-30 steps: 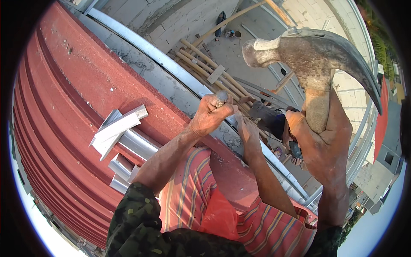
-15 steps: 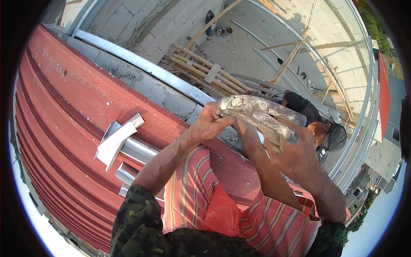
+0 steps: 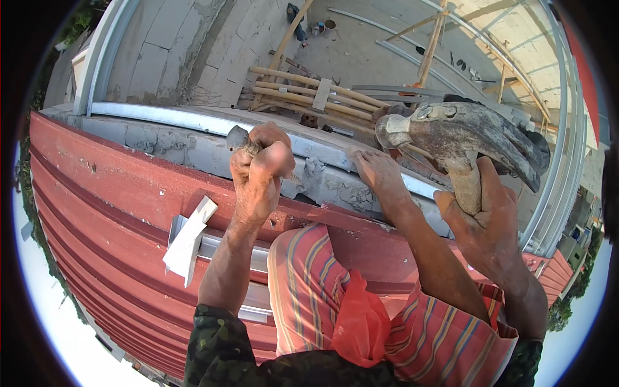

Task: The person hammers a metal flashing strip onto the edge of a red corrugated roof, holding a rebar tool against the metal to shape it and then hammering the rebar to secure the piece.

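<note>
Metal pieces [image 3: 187, 247] lie on the roof [image 3: 103, 213] at near left. Beyond the roof runs a wall [image 3: 164, 144], with a beam [image 3: 155, 116] along its far side; poles [image 3: 284, 76] lie farther off. The left hand [image 3: 263, 158] holds a rod [image 3: 237, 138], left of the hammer [image 3: 445, 132] in the right hand [image 3: 487, 232].

Hammer head [image 3: 448, 128]: worn, rough metal; rail [image 3: 174, 120]: smooth, glossy metal.

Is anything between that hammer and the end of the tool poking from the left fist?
Across the picture, yes: curled fingers of the left hand lie between the hammer and the end of the grey tool. Depth is hard to judge.
</note>
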`<state>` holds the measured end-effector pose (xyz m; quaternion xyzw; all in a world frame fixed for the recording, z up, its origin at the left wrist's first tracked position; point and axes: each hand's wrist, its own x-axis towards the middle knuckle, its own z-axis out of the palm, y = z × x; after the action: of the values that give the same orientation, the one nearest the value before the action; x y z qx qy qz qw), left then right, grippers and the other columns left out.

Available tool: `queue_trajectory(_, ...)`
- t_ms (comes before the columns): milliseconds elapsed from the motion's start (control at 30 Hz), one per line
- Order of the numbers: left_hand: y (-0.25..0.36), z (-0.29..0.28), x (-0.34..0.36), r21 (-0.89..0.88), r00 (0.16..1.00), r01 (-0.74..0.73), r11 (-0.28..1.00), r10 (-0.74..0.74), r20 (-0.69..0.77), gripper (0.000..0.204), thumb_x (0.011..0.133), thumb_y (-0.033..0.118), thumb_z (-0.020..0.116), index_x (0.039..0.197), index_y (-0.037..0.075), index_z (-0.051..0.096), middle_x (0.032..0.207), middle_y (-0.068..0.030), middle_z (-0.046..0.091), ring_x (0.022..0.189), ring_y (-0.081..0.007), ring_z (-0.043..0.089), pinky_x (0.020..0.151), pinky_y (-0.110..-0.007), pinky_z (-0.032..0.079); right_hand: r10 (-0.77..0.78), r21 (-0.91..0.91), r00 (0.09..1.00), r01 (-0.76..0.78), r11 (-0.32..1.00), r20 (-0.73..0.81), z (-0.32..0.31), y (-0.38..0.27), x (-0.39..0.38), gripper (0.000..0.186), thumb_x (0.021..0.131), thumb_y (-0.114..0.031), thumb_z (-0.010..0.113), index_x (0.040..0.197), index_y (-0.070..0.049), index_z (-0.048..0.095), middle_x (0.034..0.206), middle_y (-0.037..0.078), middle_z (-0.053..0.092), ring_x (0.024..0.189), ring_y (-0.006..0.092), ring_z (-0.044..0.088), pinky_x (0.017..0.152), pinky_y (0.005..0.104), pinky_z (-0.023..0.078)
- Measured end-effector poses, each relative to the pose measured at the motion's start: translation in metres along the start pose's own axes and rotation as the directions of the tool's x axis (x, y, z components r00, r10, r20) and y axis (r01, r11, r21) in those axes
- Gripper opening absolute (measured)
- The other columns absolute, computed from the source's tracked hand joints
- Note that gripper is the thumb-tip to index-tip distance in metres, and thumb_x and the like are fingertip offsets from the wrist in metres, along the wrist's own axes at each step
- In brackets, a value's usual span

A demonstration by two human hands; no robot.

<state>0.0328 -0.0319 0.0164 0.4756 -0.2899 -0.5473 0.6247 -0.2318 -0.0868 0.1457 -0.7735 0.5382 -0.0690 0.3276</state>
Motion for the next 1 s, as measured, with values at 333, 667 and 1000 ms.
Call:
queue_trajectory(333,-0.025,0.0,0.002,0.025,0.994,0.036,0.999,-0.038,0.099,0.019,0.086,0.022,0.058,0.08,0.005,0.051,0.078,-0.0081,0.046,0.066,-0.0129,0.041,0.058,-0.029,0.04,0.107,-0.066,0.991,-0.102,0.993,0.079,0.01,0.013,0.002,0.053,0.075,-0.016,0.071,0.112,0.012,0.045,0.076,0.017,0.059,0.067,0.0277,0.058,0.064,0.0384,0.044)
queue_trajectory(667,-0.027,0.004,-0.005,0.069,0.986,0.122,0.99,-0.129,0.107,0.017,0.09,0.021,0.056,0.083,0.006,0.05,0.065,-0.0057,0.046,0.054,-0.0108,0.039,0.049,-0.026,0.037,0.126,0.009,0.988,-0.127,0.992,0.095,0.019,0.018,0.007,0.035,0.075,-0.011,0.068,0.097,0.004,0.047,0.069,0.014,0.054,0.057,0.0253,0.051,0.057,0.0354,0.041)
queue_trajectory(1000,-0.02,-0.008,-0.004,-0.098,0.986,0.128,0.987,-0.116,0.121,0.029,0.086,0.02,0.057,0.066,0.008,0.04,0.06,-0.0027,0.039,0.049,-0.0097,0.033,0.043,-0.026,0.031,0.161,0.003,0.977,-0.163,0.987,0.139,0.019,0.01,0.012,0.029,0.074,-0.008,0.067,0.094,0.003,0.048,0.068,0.011,0.054,0.057,0.0196,0.05,0.055,0.0335,0.041)
